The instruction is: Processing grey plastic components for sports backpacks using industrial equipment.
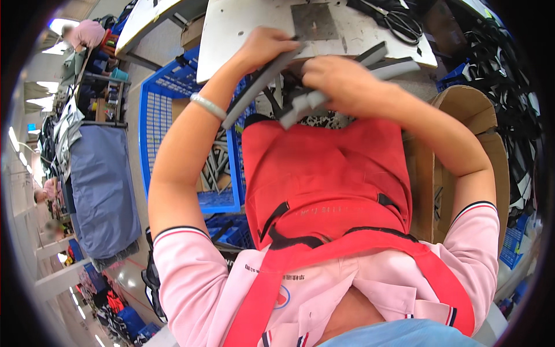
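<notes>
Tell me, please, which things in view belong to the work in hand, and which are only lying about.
Likely in the work:
grey strip, in the left grip
grey strips, in the right grip
blue crate, with more strips inside

Apparently lying about:
scissors, on the table
blue cloth, far left
cardboard box, though its use is unclear

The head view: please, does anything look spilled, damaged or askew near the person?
No spill or damage stands out. Only the loose, narrow grey strips in the blue perforated plastic crate at left look untidy: they cross at several angles.
</notes>
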